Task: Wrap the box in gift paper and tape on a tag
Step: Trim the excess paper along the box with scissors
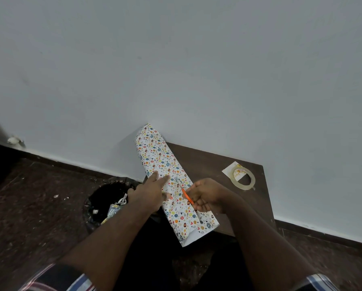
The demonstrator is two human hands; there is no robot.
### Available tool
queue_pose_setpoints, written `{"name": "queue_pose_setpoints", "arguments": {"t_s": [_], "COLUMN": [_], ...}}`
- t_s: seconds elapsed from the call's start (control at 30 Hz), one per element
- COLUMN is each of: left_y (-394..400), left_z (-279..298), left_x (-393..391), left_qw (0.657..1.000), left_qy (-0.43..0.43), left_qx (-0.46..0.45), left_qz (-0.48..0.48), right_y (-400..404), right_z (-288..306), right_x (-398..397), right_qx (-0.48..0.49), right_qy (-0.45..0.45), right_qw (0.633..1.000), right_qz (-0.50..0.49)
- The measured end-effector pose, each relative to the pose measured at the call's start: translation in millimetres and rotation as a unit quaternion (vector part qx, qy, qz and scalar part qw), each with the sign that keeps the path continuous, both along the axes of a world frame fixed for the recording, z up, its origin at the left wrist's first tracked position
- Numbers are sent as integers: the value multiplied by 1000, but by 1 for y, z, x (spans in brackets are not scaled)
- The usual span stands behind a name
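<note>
Fingers (pixel 162 179) of the left hand (pixel 148 193) are lying straight and slightly spread, pressing flat on the gift paper (pixel 165 164). Right hand (pixel 205 195) is curling round orange-handled scissors (pixel 185 195); their blades are pointing up-left into the paper, tips just beside the left fingertips.

Surface: a dark brown table (pixel 213 162) is standing against a plain pale wall (pixel 175 70), with a dark skirting strip running along the wall's base. Speckled dark floor (pixel 35 202) is lying to the left and below. A bin lined in black (pixel 104 198), holding paper scraps, is sitting on the floor just left of the table.

Gift paper is lying as a long wrapped or rolled form, patterned with coloured eggs and hearts; whether the box is inside cannot be told. Long axis is running from the upper-left end, leaning on the wall, down-right to the near table edge, where white underside is showing.

A clear tape roll (pixel 244 178) is resting on a white tag (pixel 231 170), well right of the paper.
</note>
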State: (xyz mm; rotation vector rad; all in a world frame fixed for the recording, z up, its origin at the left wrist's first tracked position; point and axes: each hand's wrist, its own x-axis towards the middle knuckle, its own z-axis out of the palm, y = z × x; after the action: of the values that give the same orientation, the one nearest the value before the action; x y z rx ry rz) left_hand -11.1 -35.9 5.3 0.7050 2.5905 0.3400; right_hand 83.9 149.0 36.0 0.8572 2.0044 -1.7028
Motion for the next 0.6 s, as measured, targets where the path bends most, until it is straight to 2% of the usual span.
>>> {"name": "queue_pose_setpoints", "arguments": {"t_s": [0.6], "left_y": [0], "left_z": [-7], "left_x": [-3], "left_qw": [1000], "left_qy": [-10], "left_qx": [-4], "left_qz": [10], "right_y": [0], "right_z": [6], "right_x": [-9], "right_qx": [19], "right_qy": [-14], "right_qw": [1000], "right_qz": [3]}}
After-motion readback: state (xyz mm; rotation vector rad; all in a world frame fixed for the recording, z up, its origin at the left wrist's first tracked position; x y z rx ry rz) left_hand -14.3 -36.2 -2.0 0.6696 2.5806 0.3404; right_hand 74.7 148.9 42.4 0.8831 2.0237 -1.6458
